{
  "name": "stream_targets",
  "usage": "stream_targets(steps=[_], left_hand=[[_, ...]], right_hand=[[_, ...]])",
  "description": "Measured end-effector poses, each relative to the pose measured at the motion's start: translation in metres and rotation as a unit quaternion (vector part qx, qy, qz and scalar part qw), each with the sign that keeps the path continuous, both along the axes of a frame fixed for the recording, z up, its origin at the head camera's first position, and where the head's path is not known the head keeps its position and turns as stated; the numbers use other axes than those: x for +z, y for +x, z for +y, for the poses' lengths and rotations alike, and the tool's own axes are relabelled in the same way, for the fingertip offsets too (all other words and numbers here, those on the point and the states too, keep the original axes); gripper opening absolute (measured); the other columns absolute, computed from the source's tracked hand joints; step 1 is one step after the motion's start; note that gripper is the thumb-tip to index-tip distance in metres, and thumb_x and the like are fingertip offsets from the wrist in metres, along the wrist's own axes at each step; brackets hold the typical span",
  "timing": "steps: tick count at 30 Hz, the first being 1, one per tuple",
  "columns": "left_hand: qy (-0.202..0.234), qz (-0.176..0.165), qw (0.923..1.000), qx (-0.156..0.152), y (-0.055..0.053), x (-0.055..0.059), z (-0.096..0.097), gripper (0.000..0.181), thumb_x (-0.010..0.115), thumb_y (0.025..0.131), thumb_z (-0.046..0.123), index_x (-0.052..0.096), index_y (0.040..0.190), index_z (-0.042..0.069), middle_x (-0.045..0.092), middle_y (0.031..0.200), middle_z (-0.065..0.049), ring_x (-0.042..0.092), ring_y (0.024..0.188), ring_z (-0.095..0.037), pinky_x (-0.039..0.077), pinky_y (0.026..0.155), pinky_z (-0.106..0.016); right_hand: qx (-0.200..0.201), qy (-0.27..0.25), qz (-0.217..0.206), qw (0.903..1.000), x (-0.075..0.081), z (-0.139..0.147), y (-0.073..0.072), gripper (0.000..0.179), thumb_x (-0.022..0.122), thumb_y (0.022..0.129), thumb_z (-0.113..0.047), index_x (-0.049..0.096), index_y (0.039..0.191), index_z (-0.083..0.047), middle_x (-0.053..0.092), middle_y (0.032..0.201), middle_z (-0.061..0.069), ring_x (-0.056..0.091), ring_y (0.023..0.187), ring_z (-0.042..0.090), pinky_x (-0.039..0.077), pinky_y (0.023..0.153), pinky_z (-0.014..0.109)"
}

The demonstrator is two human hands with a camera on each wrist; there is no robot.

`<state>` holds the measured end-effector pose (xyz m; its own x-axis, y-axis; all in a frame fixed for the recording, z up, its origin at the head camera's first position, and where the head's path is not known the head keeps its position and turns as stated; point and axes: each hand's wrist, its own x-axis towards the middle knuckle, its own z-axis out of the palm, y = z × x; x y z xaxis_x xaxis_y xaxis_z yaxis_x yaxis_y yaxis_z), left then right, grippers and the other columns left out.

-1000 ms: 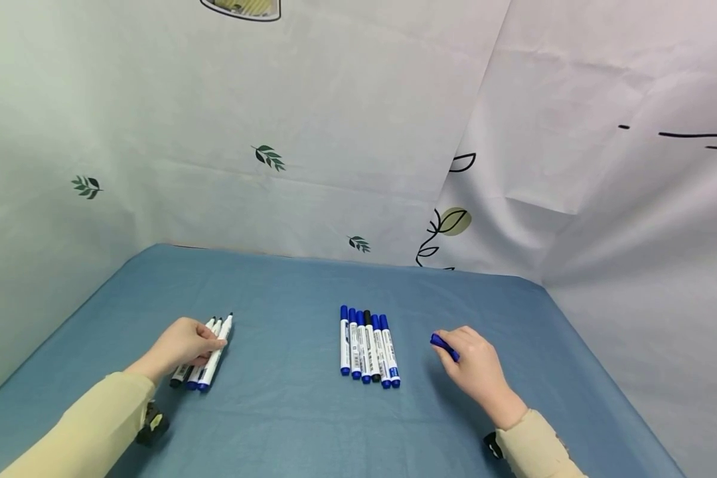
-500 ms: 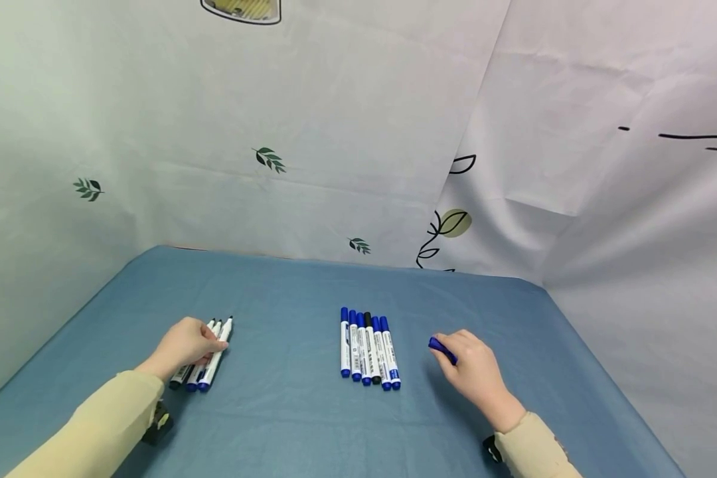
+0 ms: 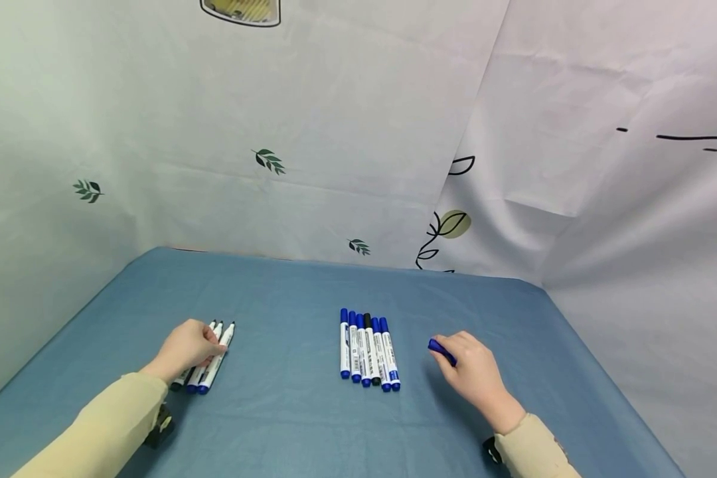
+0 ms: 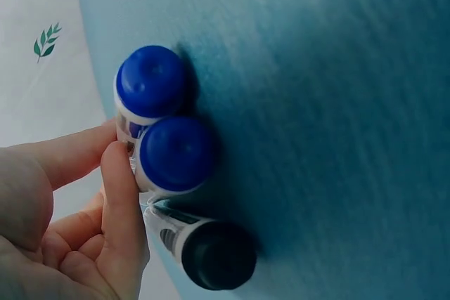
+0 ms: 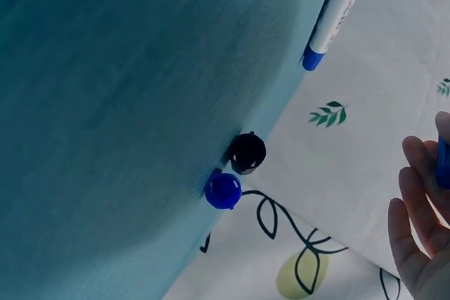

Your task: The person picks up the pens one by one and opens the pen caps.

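Note:
My left hand (image 3: 185, 348) pinches an uncapped white marker (image 3: 217, 369) with a blue end, the rightmost of 3 lying side by side. Beside it lie another blue-ended marker (image 4: 176, 154) and a black-ended marker (image 4: 218, 254), partly under the hand in the head view. Black nibs point to the far side. Over on the right, my right hand (image 3: 473, 372) holds a blue marker cap (image 3: 441, 352) between thumb and fingers, raised above the table. The right wrist view shows a black cap (image 5: 247, 152) and a blue cap (image 5: 223, 191) standing on the tabletop, hidden in the head view.
Several capped markers (image 3: 361, 348) lie in a row at mid-table, mostly blue with one black. A blue cloth (image 3: 275, 431) covers the table. White fabric (image 3: 334, 99) with leaf prints hangs behind and along the sides.
My left hand has shifted its marker slightly toward me. The right hand keeps its hold on the blue cap and has barely moved.

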<state>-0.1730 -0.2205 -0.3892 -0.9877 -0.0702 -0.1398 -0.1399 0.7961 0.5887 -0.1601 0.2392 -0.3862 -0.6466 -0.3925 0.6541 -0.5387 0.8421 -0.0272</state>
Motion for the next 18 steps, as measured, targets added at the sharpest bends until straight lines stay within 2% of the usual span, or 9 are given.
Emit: stream_targets(steps=[18], left_hand=[[0.009, 0.002, 0.9999, 0.005, 0.0006, 0.0019, -0.0013, 0.02, 0.065, 0.086, 0.008, 0.054, 0.069, 0.004, 0.055, 0.06, -0.004, 0.05, 0.053, -0.015, 0.041, 0.05, -0.029]], right_hand=[[0.003, 0.002, 0.001, 1.0, -0.0003, -0.0001, 0.0008, 0.025, 0.083, 0.069, -0.01, 0.074, 0.092, -0.005, 0.069, 0.078, 0.004, 0.061, 0.072, 0.014, 0.052, 0.06, 0.03]])
